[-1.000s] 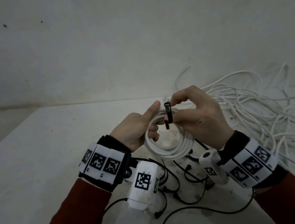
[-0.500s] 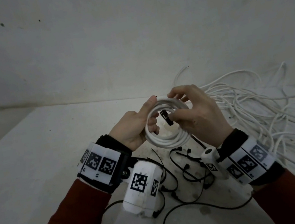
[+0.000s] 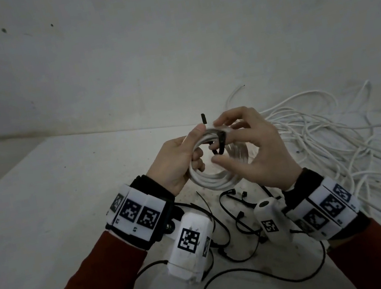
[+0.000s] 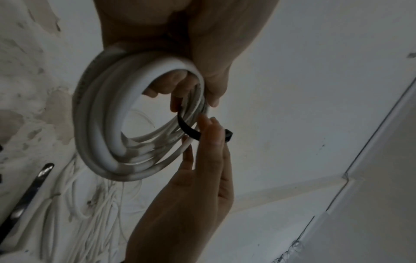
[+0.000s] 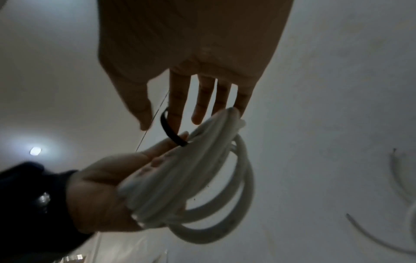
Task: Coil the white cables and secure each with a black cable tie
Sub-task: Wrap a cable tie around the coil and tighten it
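Black tie around white coil

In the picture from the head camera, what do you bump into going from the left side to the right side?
left hand → coiled white cable → black cable tie → right hand → pile of loose white cables

I see a round coil of thick white cable held upright above the table, several loops bunched together. A thin black plastic cable tie wraps its top at about one o'clock, one end poking up at twelve. More loose white cables sprawl at three o'clock.
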The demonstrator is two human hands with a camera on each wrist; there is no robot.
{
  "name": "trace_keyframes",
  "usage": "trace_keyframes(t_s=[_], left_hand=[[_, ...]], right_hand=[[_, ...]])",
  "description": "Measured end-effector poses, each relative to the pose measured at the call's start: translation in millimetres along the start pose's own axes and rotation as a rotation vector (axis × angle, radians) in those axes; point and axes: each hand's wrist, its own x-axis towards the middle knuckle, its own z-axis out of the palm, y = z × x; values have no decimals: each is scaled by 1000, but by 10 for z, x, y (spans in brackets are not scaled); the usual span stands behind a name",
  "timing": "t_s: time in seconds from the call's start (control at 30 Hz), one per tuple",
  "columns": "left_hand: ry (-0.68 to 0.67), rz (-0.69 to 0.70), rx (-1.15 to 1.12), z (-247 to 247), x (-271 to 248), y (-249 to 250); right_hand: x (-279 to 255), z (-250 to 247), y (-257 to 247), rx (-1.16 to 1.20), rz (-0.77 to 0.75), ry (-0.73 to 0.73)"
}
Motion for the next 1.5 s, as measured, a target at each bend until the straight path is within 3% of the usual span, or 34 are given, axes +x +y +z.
trace_keyframes(t_s=[0.13, 0.27, 0.47, 0.7, 1.0, 1.23, 1.37, 1.5], left_hand=[[13, 80, 42, -12, 1, -2], [2, 175, 85, -15, -6, 4], [-104, 296, 159, 8, -43, 16], [-102, 456, 345, 31, -79, -18], [3, 423, 222, 138, -144, -68], [-117, 344, 135, 37, -112, -3], [-161, 311, 133, 21, -103, -13], [-220, 285, 156, 14, -104, -25]], right_hand=[[36, 42, -16, 159, 197, 174], [52, 13, -9, 353, 369, 214], [85, -38, -85, 575, 428, 291], [126, -47, -201, 889, 620, 311], [151, -73, -273, 853, 710, 271], [180, -232, -208, 855, 888, 224], [174, -226, -230, 846, 869, 188], [171, -201, -231, 838, 831, 242]])
